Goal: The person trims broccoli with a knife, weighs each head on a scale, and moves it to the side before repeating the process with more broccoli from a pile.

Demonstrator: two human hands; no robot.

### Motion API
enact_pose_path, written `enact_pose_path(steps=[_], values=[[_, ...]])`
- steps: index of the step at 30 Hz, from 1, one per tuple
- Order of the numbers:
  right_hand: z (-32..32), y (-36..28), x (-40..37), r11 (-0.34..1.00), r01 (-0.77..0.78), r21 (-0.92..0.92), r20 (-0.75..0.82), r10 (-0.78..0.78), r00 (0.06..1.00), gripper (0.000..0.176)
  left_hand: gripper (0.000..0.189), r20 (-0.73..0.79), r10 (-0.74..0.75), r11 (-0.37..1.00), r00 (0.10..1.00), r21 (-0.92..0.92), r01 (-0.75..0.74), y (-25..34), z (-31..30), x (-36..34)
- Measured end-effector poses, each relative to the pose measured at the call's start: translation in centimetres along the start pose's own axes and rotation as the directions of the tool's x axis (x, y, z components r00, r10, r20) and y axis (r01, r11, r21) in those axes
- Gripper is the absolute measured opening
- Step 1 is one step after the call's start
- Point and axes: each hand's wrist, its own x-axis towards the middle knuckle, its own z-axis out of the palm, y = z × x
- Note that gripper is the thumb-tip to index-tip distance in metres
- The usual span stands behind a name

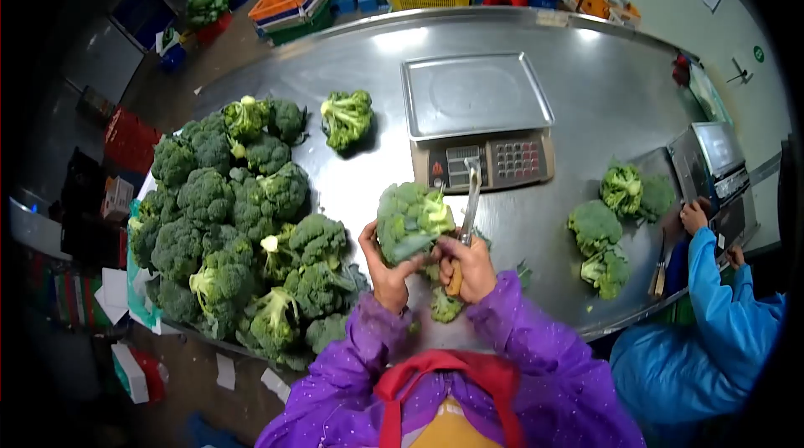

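Note:
A head of broccoli (406,218) is held up over the near part of the metal table, its cut stem facing right. My left hand (388,278) is closed round its left and lower side. In my right hand (474,269) is a knife (472,205); its brown handle sits in the fist and the blade points away from me, close beside the broccoli's stem. My right fingers are near my left fingertips under the head. A small broccoli piece (445,306) lies on the table below my hands.
A large broccoli pile (243,213) covers the table's left side, with one separate head (346,120) beside it. A digital scale (481,126) stands ahead. Several broccoli heads (596,229) lie right, near a co-worker in a blue sleeve (712,268) by another scale (716,163).

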Motion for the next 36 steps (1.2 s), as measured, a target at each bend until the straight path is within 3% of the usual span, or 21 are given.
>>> enact_pose_path(steps=[2, 4, 6, 7, 8, 9, 10, 12, 15, 18, 19, 20, 21, 22, 23, 24, 25, 26, 27, 30, 36], values=[[-0.5, -0.4, -0.2, 0.983, -0.005, 0.185, 0.052, -0.004, 0.999, 0.009, 0.079, -0.040, -0.053, 0.954, 0.998, -0.296, 0.039, -1.1, -0.2, 0.2], [-1.2, -1.8, -0.2, 0.978, 0.138, 0.157, 0.003, -0.141, 0.990, 0.009, 0.077, -0.019, -0.113, 0.962, 0.993, -0.252, 0.105, -1.5, -1.8, 0.3], [-2.0, -2.6, -0.2, 0.934, 0.229, -0.274, 0.025, -0.231, 0.973, 0.022, 0.078, -0.045, -0.138, 0.930, 0.989, -0.350, 0.114, -1.1, -2.1, -0.1], [-1.7, -2.7, -0.3, 0.852, 0.276, -0.445, 0.042, -0.288, 0.957, 0.028, 0.078, -0.055, -0.150, 0.909, 0.987, -0.400, 0.116, -0.9, -2.1, -0.2], [-1.3, -2.7, -0.5, 0.737, 0.311, -0.600, 0.071, -0.339, 0.938, 0.035, 0.078, -0.042, -0.138, 0.942, 0.989, -0.315, 0.118, -0.9, -2.2, -0.2], [-0.9, -2.7, -0.7, 0.482, 0.397, -0.781, 0.223, -0.379, 0.898, 0.054, 0.078, -0.028, -0.129, 0.966, 0.991, -0.229, 0.119, -0.9, -2.3, -0.3], [0.2, -2.5, -0.6, 0.260, 0.615, -0.745, 0.427, -0.522, 0.738, 0.055, 0.079, -0.011, -0.121, 0.983, 0.993, -0.140, 0.118, -0.9, -2.4, -0.4], [0.6, -2.3, -0.4, 0.096, 0.597, -0.796, 0.497, -0.460, 0.736, 0.046, 0.078, -0.001, -0.136, 0.990, 0.991, -0.045, 0.136, -0.5, -2.4, -1.0], [0.1, -1.7, 0.3, 0.103, 0.694, -0.712, 0.551, -0.530, 0.644, 0.029, 0.078, -0.009, -0.116, 0.993, 0.993, 0.004, 0.116, 1.0, -1.7, -1.6], [-0.1, -1.1, -0.2, 0.290, 0.637, -0.714, 0.405, -0.571, 0.714, 0.016, 0.081, -0.009, -0.093, 0.995, 0.996, -0.035, 0.093, 0.6, -1.9, -2.0], [0.4, -0.9, -0.6, 0.505, 0.591, -0.629, 0.270, -0.572, 0.775, 0.008, 0.084, -0.001, -0.087, 0.996, 0.996, 0.012, 0.087, 0.0, -2.3, -2.0], [0.6, -1.4, -1.7, 0.872, 0.253, -0.420, -0.050, -0.301, 0.952, 0.008, 0.085, -0.011, -0.104, 0.991, 0.995, -0.088, 0.102, -0.4, -2.6, -2.1], [0.0, -2.0, -1.7, 0.937, 0.237, -0.255, -0.102, -0.270, 0.958, 0.008, 0.085, -0.018, -0.121, 0.976, 0.993, -0.187, 0.115, -0.7, -2.7, -2.3], [-1.2, -2.8, -1.6, 0.972, 0.221, -0.081, -0.147, -0.231, 0.962, 0.009, 0.086, -0.023, -0.138, 0.950, 0.990, -0.284, 0.126, -0.9, -2.9, -2.3], [-3.0, -2.9, -1.1, 0.975, 0.212, 0.063, -0.068, -0.208, 0.976, 0.014, 0.086, -0.013, -0.117, 0.959, 0.993, -0.262, 0.110, -1.2, -3.3, -2.1], [-4.8, -2.6, -0.8, 0.924, 0.250, -0.290, 0.000, -0.261, 0.965, 0.015, 0.086, 0.017, -0.032, 0.989, 0.999, -0.147, 0.034, -1.3, -3.6, -1.8], [-6.5, -2.2, -0.6, 0.749, 0.277, -0.601, 0.082, -0.287, 0.954, 0.016, 0.086, 0.058, 0.051, 0.998, 0.997, -0.032, -0.049, -1.5, -4.0, -1.2], [-7.9, -1.4, -0.3, 0.473, 0.293, -0.831, 0.170, -0.285, 0.943, 0.018, 0.085, 0.109, 0.132, 0.987, 0.985, 0.078, -0.141, -1.6, -4.5, -0.4], [-7.3, -1.1, -0.5, 0.419, 0.409, -0.811, 0.228, -0.417, 0.880, 0.030, 0.087, 0.242, 0.301, 0.901, 0.923, 0.244, -0.358, -1.3, -5.0, 0.9], [-5.1, -3.4, -2.8, 0.824, 0.122, -0.554, -0.053, -0.181, 0.982, 0.038, 0.085, 0.436, 0.424, 0.765, 0.794, 0.297, -0.571, -0.1, -4.6, 2.6], [-2.3, -2.7, -1.2, 0.971, 0.094, -0.218, 0.016, -0.093, 0.996, 0.039, 0.084, 0.541, 0.430, 0.756, 0.722, 0.221, -0.616, -0.3, -4.0, 2.0]])
